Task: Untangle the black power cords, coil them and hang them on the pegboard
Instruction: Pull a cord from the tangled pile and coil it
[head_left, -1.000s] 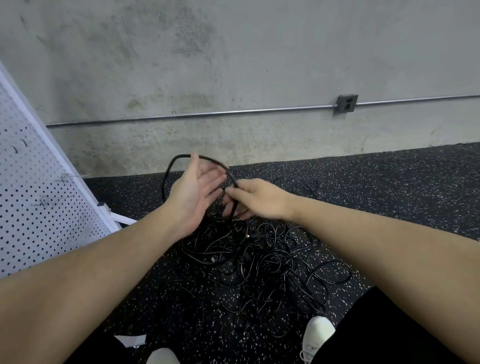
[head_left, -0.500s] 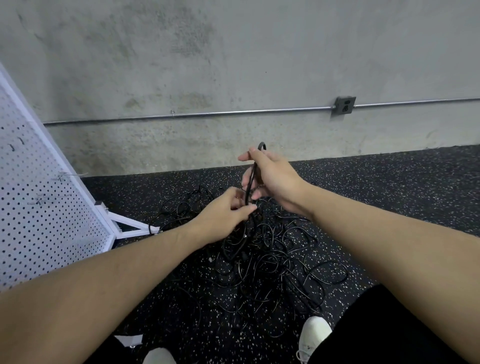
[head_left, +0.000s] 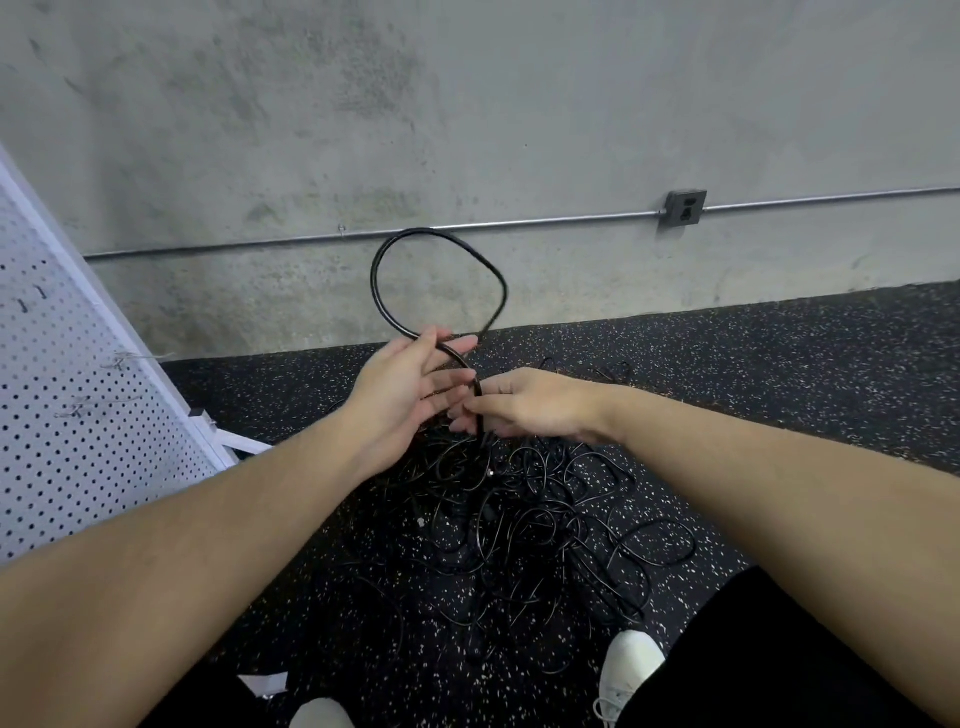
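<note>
A tangled heap of black power cords (head_left: 519, 519) lies on the speckled black floor in front of me. One black cord loop (head_left: 384, 306) stands up above my hands, against the concrete wall. My left hand (head_left: 405, 389) holds the base of that loop, the cord running between its thumb and its loosely spread fingers. My right hand (head_left: 519, 405) pinches the same cord just below, where it drops into the heap. The white pegboard (head_left: 67, 395) leans at the left, with metal hooks (head_left: 130, 358) sticking out of it.
A concrete wall rises behind, with a metal conduit (head_left: 571, 221) and a grey outlet box (head_left: 685, 208). The pegboard's white foot (head_left: 244, 441) reaches onto the floor near the heap. My white shoes (head_left: 628, 670) and black trousers are at the bottom edge.
My left hand rose from the heap and took the cord; a round loop now stands above both hands. My right hand dropped lower and pinches the cord beneath the left.
</note>
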